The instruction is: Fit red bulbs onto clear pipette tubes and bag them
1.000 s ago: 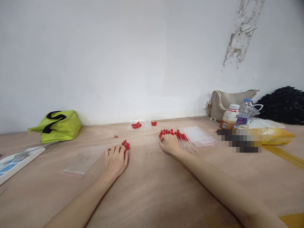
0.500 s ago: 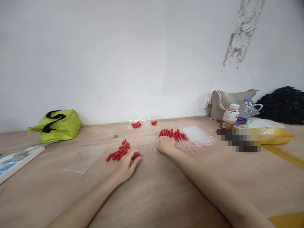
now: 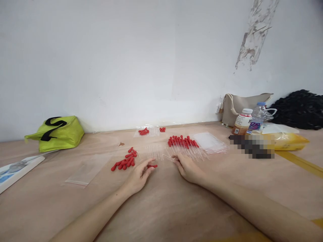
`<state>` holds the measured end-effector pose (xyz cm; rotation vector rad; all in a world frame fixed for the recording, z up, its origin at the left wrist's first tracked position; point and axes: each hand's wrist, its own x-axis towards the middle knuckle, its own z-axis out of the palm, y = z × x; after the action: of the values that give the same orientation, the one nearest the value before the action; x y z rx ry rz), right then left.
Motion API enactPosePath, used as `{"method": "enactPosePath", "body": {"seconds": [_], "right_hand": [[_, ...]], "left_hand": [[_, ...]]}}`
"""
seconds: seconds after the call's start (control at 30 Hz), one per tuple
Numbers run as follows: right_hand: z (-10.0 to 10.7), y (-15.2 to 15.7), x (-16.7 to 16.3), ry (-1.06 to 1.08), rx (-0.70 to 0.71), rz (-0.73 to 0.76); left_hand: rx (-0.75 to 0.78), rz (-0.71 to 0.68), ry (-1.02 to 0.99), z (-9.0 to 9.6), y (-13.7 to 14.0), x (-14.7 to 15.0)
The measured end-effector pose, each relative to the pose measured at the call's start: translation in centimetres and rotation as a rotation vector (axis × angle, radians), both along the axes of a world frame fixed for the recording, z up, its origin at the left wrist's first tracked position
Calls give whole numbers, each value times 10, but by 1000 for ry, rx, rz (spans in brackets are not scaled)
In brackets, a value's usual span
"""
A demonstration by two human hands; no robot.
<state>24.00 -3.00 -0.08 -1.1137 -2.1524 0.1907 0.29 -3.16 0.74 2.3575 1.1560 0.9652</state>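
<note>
I'm reading hardly anything clearly over this feed, and I'm taking the white-capped bottle (image 3: 242, 123) as my landmark. Its pale label (image 3: 243, 120) is carrying small print too blurred to read, plus a big dark character at the right edge that I'm not making out. Low on its front, a small square (image 3: 237, 131) is looking like a printed code. Just right of that bottle, a clear blue-capped bottle (image 3: 258, 114) is wearing a purple label (image 3: 254, 126); I'm seeing pale letters, perhaps an "e", the rest being illegible to me.
</note>
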Motion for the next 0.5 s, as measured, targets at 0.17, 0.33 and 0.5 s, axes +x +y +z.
{"method": "enactPosePath", "body": {"seconds": [0.17, 0.33, 0.5], "right_hand": [[-6, -14, -3, -3, 97, 98], [-4, -18, -10, -32, 110, 146], [-5, -19, -10, -35, 89, 162]], "left_hand": [[86, 49, 199, 9, -9, 6], [55, 44, 232, 8, -13, 9], [26, 34, 206, 7, -12, 9]]}}
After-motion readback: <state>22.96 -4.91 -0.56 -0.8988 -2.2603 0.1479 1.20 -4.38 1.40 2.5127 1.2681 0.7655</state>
